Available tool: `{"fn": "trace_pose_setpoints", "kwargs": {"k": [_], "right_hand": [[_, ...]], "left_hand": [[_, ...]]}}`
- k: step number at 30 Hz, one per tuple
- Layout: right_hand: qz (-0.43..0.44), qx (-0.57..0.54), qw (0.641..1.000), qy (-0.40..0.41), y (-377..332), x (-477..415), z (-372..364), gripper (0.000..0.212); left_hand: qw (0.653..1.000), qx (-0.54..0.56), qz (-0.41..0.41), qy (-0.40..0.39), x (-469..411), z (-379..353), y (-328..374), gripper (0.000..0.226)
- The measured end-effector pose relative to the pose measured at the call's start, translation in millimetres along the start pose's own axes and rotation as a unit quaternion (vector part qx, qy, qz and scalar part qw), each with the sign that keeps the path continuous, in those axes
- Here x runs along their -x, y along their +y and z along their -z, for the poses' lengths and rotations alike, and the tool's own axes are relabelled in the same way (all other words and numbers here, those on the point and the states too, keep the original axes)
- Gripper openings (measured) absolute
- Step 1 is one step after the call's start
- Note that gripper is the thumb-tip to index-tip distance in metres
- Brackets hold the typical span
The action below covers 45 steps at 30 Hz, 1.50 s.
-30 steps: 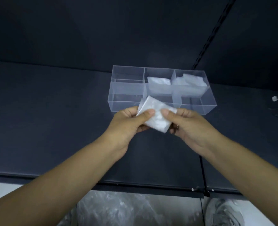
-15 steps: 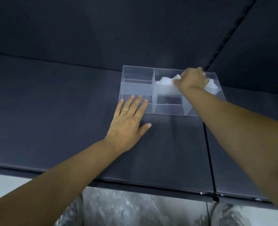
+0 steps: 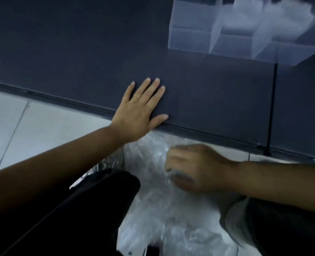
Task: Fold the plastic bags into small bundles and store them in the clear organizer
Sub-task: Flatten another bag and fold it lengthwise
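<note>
The left hand lies flat with straight fingers on the dark table near its front edge, holding nothing. The right hand, blurred, is at the loose plastic bags below that edge; whether it grips one cannot be determined. The clear organizer stands on the table, well apart from both hands, with white bundles in its far compartments.

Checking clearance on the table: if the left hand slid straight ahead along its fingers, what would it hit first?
Ahead of the left hand lies bare table, then probably the clear organizer, near its front left corner; the line is close enough that it might slip past.
</note>
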State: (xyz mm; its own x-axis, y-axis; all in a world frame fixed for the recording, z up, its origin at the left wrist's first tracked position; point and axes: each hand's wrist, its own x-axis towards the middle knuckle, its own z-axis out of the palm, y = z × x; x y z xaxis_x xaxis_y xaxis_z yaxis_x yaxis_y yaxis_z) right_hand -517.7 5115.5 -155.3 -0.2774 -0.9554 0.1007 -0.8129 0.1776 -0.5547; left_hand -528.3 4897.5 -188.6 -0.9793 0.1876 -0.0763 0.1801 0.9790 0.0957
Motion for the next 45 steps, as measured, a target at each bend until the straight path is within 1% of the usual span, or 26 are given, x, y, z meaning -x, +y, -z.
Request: {"fn": "trace_pose_setpoints", "kwargs": {"k": [2, 3, 5, 6, 8, 11, 13, 15, 17, 18, 19, 21, 22, 23, 24, 26, 27, 29, 32, 35, 37, 39, 40, 41, 43, 45], "right_hand": [[-0.045, 0.021, 0.969, -0.24, -4.5, 26.1, -45.6, 0.055], [-0.064, 0.057, 0.944, -0.318, 1.5, 36.0, -63.4, 0.075], [-0.059, 0.121, 0.925, -0.355, 14.2, 41.4, -89.2, 0.092], [-0.053, 0.142, 0.922, -0.356, 18.0, 38.3, -98.7, 0.089], [-0.041, 0.146, 0.918, -0.367, 21.7, 29.0, -111.0, 0.061], [-0.075, 0.026, 0.924, -0.374, 13.6, 17.5, -103.4, 0.022], [-0.117, -0.091, 0.93, -0.336, -2.6, 11.6, -77.0, 0.016], [-0.14, -0.177, 0.934, -0.277, -15.8, 5.3, -37.7, 0.02], [-0.178, -0.256, 0.928, -0.206, -22.4, 0.5, 7.7, 0.021], [-0.209, -0.293, 0.92, -0.158, -21.7, -0.6, 29.7, 0.02], [-0.242, -0.327, 0.908, -0.097, -18.2, -1.2, 48.8, 0.018], [-0.319, -0.385, 0.864, 0.049, -0.6, 1.2, 74.5, 0.017], [-0.36, -0.403, 0.834, 0.115, 10.7, 2.6, 82.2, 0.02], [-0.396, -0.418, 0.8, 0.167, 22.2, 3.6, 88.0, 0.024], [-0.421, -0.436, 0.768, 0.208, 33.7, 4.9, 92.2, 0.027], [-0.459, -0.459, 0.714, 0.262, 53.4, 5.6, 97.5, 0.028], [-0.478, -0.454, 0.699, 0.277, 61.8, 6.9, 100.0, 0.028], [-0.51, -0.417, 0.695, 0.29, 78.8, 13.7, 102.9, 0.03], [-0.566, -0.351, 0.687, 0.291, 102.4, 34.2, 108.0, 0.031], [-0.609, -0.155, 0.708, 0.323, 115.2, 58.4, 117.4, 0.024], [-0.559, -0.038, 0.744, 0.365, 104.0, 65.4, 128.3, 0.022], [-0.432, -0.021, 0.826, 0.362, 80.3, 61.5, 137.8, 0.037], [-0.369, -0.035, 0.875, 0.311, 65.4, 53.7, 140.2, 0.049], [-0.324, -0.052, 0.914, 0.239, 51.1, 43.4, 139.4, 0.061], [-0.283, -0.05, 0.949, 0.128, 34.5, 25.1, 130.2, 0.074], [-0.294, -0.048, 0.941, 0.16, 34.2, 13.8, 119.9, 0.053]], "left_hand": [[1.0, -0.004, -0.007, 0.008, 1.1, -2.2, -1.8, 0.074], [1.0, -0.002, -0.008, 0.011, 0.9, -3.4, -2.0, 0.074], [1.0, 0.0, -0.01, 0.011, 0.0, -5.4, -3.0, 0.074], [1.0, 0.002, -0.011, 0.009, -0.6, -6.3, -3.8, 0.074], [1.0, 0.002, -0.01, 0.011, -0.4, -7.9, -5.0, 0.073], [1.0, 0.0, -0.005, 0.006, -0.3, -6.4, -4.4, 0.073], [1.0, 0.012, -0.006, -0.004, 0.1, -2.7, -3.5, 0.073], [0.998, 0.067, -0.001, -0.004, 0.3, 2.8, -3.6, 0.069], [0.975, 0.216, 0.038, -0.025, -1.0, 15.4, -5.9, 0.06], [0.944, 0.317, 0.072, -0.053, -2.5, 24.4, -6.7, 0.059], [0.894, 0.427, 0.1, -0.088, -4.7, 34.1, -6.5, 0.063], [0.746, 0.635, 0.097, -0.174, -11.0, 52.1, -1.5, 0.079], [0.67, 0.705, 0.072, -0.22, -13.8, 58.8, 2.2, 0.084], [0.625, 0.737, 0.047, -0.252, -16.5, 64.1, 7.6, 0.084], [0.619, 0.737, 0.03, -0.27, -20.1, 68.4, 14.5, 0.078], [0.661, 0.702, 0.031, -0.262, -28.8, 69.6, 26.4, 0.049], [0.677, 0.697, 0.054, -0.229, -34.0, 67.7, 30.9, 0.036], [0.682, 0.702, 0.134, -0.154, -45.5, 60.1, 34.1, 0.018], [0.656, 0.717, 0.22, -0.086, -60.2, 50.5, 35.6, 0.01], [0.659, 0.703, 0.265, -0.042, -65.6, 46.4, 43.4, 0.02], [0.657, 0.701, 0.275, -0.037, -67.7, 47.5, 54.1, 0.026], [0.645, 0.712, 0.273, -0.048, -69.4, 50.8, 65.0, 0.028], [0.635, 0.721, 0.27, -0.057, -70.8, 53.0, 69.5, 0.029], [0.623, 0.734, 0.262, -0.069, -72.4, 56.6, 74.2, 0.032], [0.578, 0.776, 0.23, -0.103, -75.1, 66.3, 82.1, 0.045], [0.504, 0.828, 0.203, -0.141, -77.4, 75.9, 85.3, 0.06]]}}
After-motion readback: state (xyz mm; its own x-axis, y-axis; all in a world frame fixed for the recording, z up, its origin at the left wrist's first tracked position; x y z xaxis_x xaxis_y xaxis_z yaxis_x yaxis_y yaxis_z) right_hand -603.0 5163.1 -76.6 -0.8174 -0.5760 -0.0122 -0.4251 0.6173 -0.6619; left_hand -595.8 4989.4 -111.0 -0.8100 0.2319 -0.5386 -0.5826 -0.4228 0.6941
